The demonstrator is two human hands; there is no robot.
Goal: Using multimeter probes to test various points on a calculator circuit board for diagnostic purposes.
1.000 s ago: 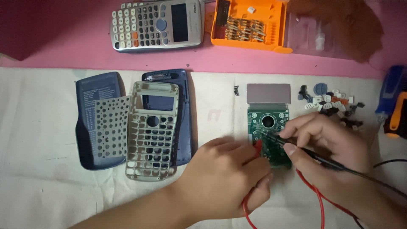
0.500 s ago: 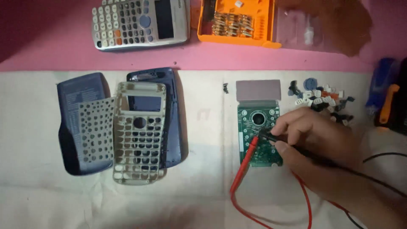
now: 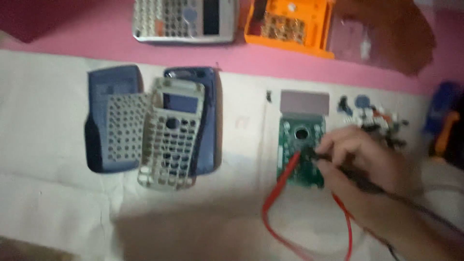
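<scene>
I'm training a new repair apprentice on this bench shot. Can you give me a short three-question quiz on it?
1. True or false: the right hand holds a black probe to the green circuit board.
2. Which lies across the board's lower left? A) red probe B) a screwdriver C) a pencil
3. Fill in: the empty key frame lies on a dark ____ shell.

Key: 1 true. 2 A. 3 blue.
</scene>
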